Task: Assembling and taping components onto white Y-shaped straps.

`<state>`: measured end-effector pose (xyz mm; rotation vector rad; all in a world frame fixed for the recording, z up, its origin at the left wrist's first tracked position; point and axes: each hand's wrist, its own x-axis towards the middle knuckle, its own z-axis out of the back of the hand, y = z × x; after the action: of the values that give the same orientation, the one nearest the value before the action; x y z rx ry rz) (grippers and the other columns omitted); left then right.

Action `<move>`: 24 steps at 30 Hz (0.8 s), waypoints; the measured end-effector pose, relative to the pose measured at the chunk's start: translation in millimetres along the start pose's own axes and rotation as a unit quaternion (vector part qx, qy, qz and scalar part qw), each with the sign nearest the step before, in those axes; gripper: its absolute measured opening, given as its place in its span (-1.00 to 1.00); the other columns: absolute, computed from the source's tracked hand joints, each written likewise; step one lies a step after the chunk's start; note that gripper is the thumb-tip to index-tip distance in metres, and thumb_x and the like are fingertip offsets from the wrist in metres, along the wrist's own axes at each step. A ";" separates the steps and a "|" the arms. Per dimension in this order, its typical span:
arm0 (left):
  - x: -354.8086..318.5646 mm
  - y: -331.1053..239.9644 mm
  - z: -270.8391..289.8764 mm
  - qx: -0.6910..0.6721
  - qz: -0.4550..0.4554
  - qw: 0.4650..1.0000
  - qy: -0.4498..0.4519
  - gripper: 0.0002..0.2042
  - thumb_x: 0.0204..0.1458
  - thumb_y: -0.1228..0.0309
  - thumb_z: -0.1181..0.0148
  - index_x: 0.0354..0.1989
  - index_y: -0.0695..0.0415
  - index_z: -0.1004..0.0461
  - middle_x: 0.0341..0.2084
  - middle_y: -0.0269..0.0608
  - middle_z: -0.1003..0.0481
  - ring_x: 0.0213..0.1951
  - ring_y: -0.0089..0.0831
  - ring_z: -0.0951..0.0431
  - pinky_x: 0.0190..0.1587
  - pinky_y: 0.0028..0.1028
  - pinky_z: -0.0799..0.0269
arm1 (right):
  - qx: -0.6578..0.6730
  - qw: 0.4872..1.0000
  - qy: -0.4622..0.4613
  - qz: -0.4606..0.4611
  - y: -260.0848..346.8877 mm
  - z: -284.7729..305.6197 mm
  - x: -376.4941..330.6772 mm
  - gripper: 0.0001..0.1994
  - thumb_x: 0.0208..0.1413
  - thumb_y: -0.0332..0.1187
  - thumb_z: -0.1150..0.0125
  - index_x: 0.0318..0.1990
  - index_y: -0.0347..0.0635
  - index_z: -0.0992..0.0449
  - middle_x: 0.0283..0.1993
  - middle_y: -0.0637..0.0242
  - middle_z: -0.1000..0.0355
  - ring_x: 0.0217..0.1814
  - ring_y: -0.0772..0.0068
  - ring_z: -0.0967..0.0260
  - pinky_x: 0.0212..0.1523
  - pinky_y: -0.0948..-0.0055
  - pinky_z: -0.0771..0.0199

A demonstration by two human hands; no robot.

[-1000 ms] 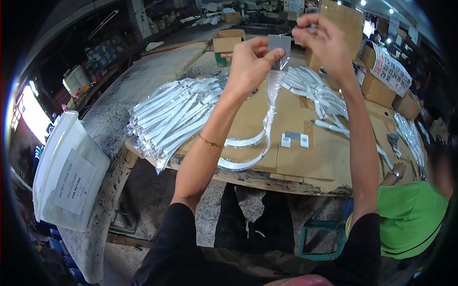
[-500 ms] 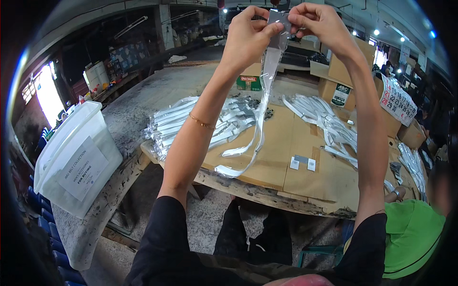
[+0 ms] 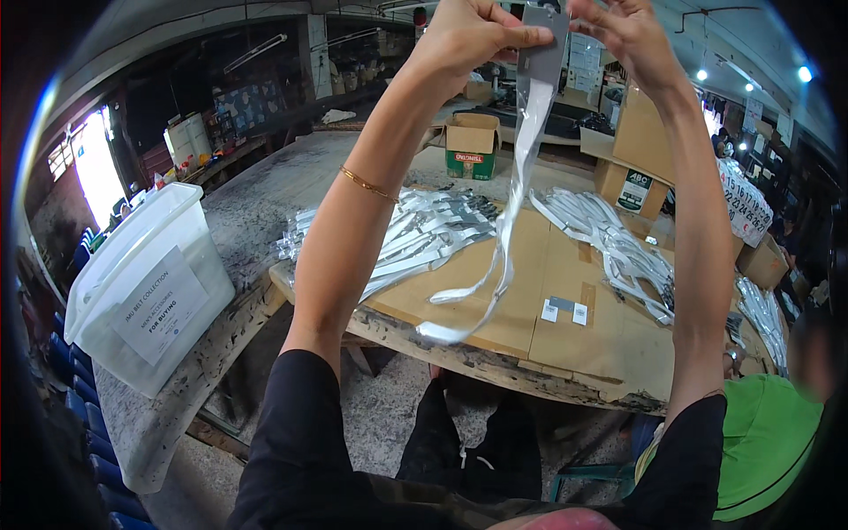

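My left hand (image 3: pixel 481 34) is closed, its thumb and fingers pinching the grey card (image 3: pixel 541 49) at the top of a white belt (image 3: pixel 527 141) in a clear plastic sleeve. From this card the belt hangs down in front of me, its two loose ends curving over the table's near edge. A black piece shows at the card's top, partly cut off by the picture's edge. Beside the card's right edge is my right hand (image 3: pixel 632 44), its fingers bent and slightly apart. Some of its fingertips lie close to the sleeve.
Sleeved white belts lie in a left pile (image 3: pixel 415 234) and a right pile (image 3: pixel 609 243) on cardboard (image 3: pixel 503 322). Small white labels (image 3: pixel 564 310) lie nearer. Cartons (image 3: pixel 473 141) stand behind; a white plastic bin (image 3: pixel 190 291) is at left. A person in a green shirt (image 3: pixel 764 442) sits at right.
Both hands and the belt have moved up and slightly right. My right fingers, pinched at the card before, now sit just beside its edge with the fingers looser.
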<state>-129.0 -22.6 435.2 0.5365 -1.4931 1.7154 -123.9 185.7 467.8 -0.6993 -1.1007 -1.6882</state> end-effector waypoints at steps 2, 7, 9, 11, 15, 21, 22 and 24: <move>-1.1 -1.6 1.0 0.064 0.012 0.998 -0.007 -0.75 -0.07 0.40 -0.39 -0.66 0.17 -0.44 -0.72 -0.31 -0.45 -0.69 -0.61 -0.37 -0.65 -0.61 -0.26 | 0.060 0.998 0.011 0.014 5.5 -1.2 4.7 -0.87 0.11 -0.34 -0.25 -0.25 -0.17 -0.50 -0.35 0.46 -0.44 -0.30 0.60 -0.37 -0.24 0.54 -0.41; 4.7 9.2 -2.7 -0.028 -0.003 0.999 -0.025 -0.74 -0.04 0.41 -0.37 -0.66 0.17 -0.43 -0.72 -0.30 -0.43 -0.69 -0.63 -0.35 -0.68 -0.59 -0.19 | -0.137 0.988 -0.015 -0.074 38.9 -15.4 3.1 -0.88 0.13 -0.39 -0.21 -0.22 -0.21 -0.48 -0.36 0.40 -0.44 -0.30 0.56 -0.39 -0.26 0.51 -0.46; 3.1 9.5 -1.7 -0.060 0.016 0.997 -0.039 -0.75 -0.03 0.41 -0.36 -0.65 0.19 -0.44 -0.71 -0.30 -0.44 -0.68 -0.63 -0.35 -0.68 -0.59 -0.20 | -0.153 0.986 -0.023 -0.061 33.4 -15.3 1.3 -0.89 0.13 -0.41 -0.20 -0.22 -0.22 -0.48 -0.37 0.38 -0.45 -0.33 0.56 -0.40 -0.29 0.52 -0.48; 3.0 12.3 -2.5 -0.091 0.036 0.994 -0.054 -0.76 -0.03 0.41 -0.35 -0.64 0.20 -0.45 -0.70 -0.29 -0.44 -0.68 -0.63 -0.34 -0.69 -0.58 -0.20 | -0.080 0.992 -0.083 -0.052 25.7 -19.2 -1.0 -0.86 0.11 -0.45 -0.20 -0.19 -0.28 -0.47 -0.39 0.31 -0.48 -0.42 0.55 -0.43 -0.38 0.54 -0.52; -3.6 5.1 -7.6 -0.064 0.002 0.994 -0.091 -0.78 -0.03 0.40 -0.35 -0.59 0.21 -0.47 -0.68 -0.32 -0.44 -0.66 -0.64 -0.32 -0.65 -0.60 -0.22 | -0.076 0.990 -0.075 -0.093 25.4 -18.1 -1.6 -0.84 0.11 -0.46 -0.21 -0.20 -0.34 -0.48 -0.37 0.27 -0.49 -0.41 0.55 -0.43 -0.38 0.52 -0.53; 7.8 2.9 -15.3 -0.028 -0.038 0.991 -0.125 -0.79 -0.04 0.41 -0.36 -0.57 0.19 -0.45 -0.67 -0.36 -0.42 -0.63 -0.65 -0.32 -0.59 -0.64 -0.21 | -0.117 0.986 -0.078 -0.085 16.3 -14.9 3.0 -0.88 0.09 -0.49 -0.21 -0.25 -0.35 -0.52 -0.36 0.26 -0.49 -0.38 0.51 -0.45 -0.39 0.55 -0.49; 7.7 1.5 -16.0 -0.016 -0.035 0.992 -0.124 -0.80 -0.05 0.42 -0.36 -0.55 0.20 -0.46 -0.66 -0.36 -0.42 -0.63 -0.65 -0.32 -0.59 -0.64 -0.21 | -0.102 0.987 -0.096 -0.081 17.7 -15.7 3.0 -0.89 0.09 -0.49 -0.21 -0.26 -0.34 -0.52 -0.36 0.26 -0.49 -0.37 0.51 -0.44 -0.37 0.55 -0.48; 11.4 4.3 -15.6 -0.021 -0.049 0.993 -0.108 -0.81 -0.04 0.42 -0.36 -0.51 0.22 -0.47 -0.65 -0.36 -0.43 -0.63 -0.66 -0.32 -0.59 -0.64 -0.21 | -0.087 0.987 -0.115 -0.077 19.8 -14.5 2.9 -0.90 0.09 -0.49 -0.20 -0.27 -0.33 -0.52 -0.37 0.27 -0.49 -0.37 0.51 -0.44 -0.35 0.54 -0.47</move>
<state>-136.5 -4.5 437.5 0.7797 -1.6219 1.5864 -106.0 169.0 470.9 -0.9592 -1.2016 -1.8862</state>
